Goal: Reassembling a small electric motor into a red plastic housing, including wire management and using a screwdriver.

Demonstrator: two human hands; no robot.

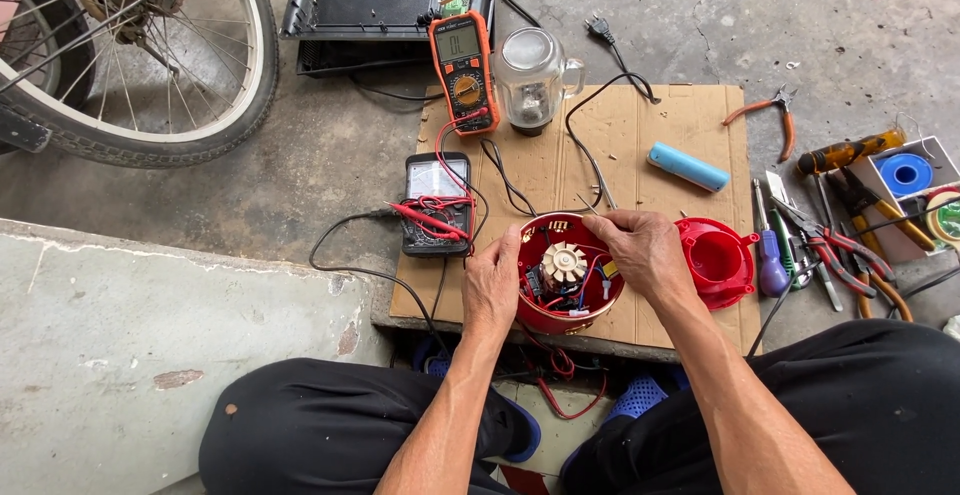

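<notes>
A round red appliance base [566, 317] lies open on a sheet of cardboard [660, 125], showing a cream motor fan [563, 263] and coloured wires inside. My left hand [491, 287] grips its left rim. My right hand [645, 247] rests on the far right rim, fingertips pinched at the edge near a thin wire. A red cover part [716, 261] lies just right of my right hand.
On the cardboard are an orange multimeter [464, 67], a black analog meter [437, 203] with red probes, a glass blender jar [530, 77], a blue cylinder [687, 167] and a black power cord. Pliers, screwdrivers [772, 265] and solder reels lie at right. A bicycle wheel [140, 55] stands top left.
</notes>
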